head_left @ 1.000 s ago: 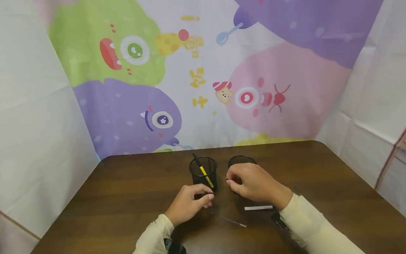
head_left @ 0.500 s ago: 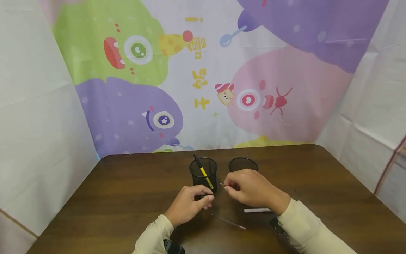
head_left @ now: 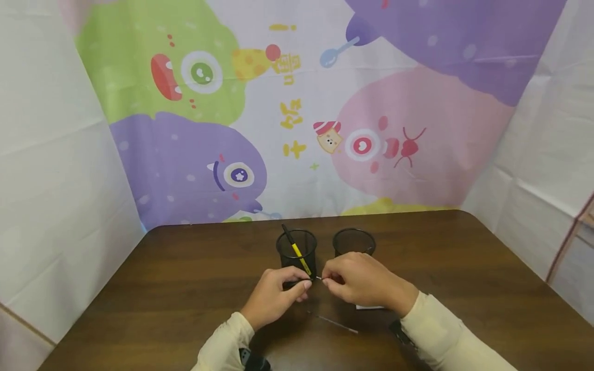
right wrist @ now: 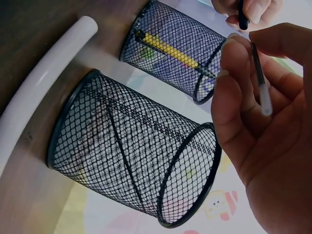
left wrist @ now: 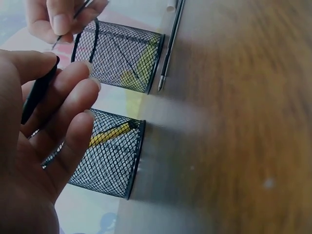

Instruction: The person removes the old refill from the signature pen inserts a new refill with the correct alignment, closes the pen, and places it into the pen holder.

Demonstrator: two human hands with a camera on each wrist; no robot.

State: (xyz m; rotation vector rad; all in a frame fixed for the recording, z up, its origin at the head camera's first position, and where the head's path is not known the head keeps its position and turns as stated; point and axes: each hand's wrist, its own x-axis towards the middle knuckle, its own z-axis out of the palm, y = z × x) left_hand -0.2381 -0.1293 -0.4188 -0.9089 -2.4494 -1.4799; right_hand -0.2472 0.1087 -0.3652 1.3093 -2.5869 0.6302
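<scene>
While a cartoon backdrop (head_left: 308, 108) and white sheeting (head_left: 55, 154) enclose a brown table (head_left: 185, 288), two mesh cups (right wrist: 129, 148) stand on top. Before them, in midair, the left hand (head_left: 277, 296) pinches a black pen barrel (left wrist: 40, 92), the right hand (head_left: 364, 281) a thin refill (right wrist: 259, 70).

My pen barrel (left wrist: 40, 93) is black, my refill (right wrist: 260, 79) dark with a whitish end, my sleeves (head_left: 447, 330) cream, the cups (right wrist: 131, 146) black mesh, the other pen (right wrist: 170, 50) yellow and black, the table (head_left: 162, 288) wood-grained brown.

Long pale-cream sleeves (head_left: 224, 342), lightly creased; small black devices (head_left: 254, 360) worn against both; hands (head_left: 271, 300) bare
</scene>
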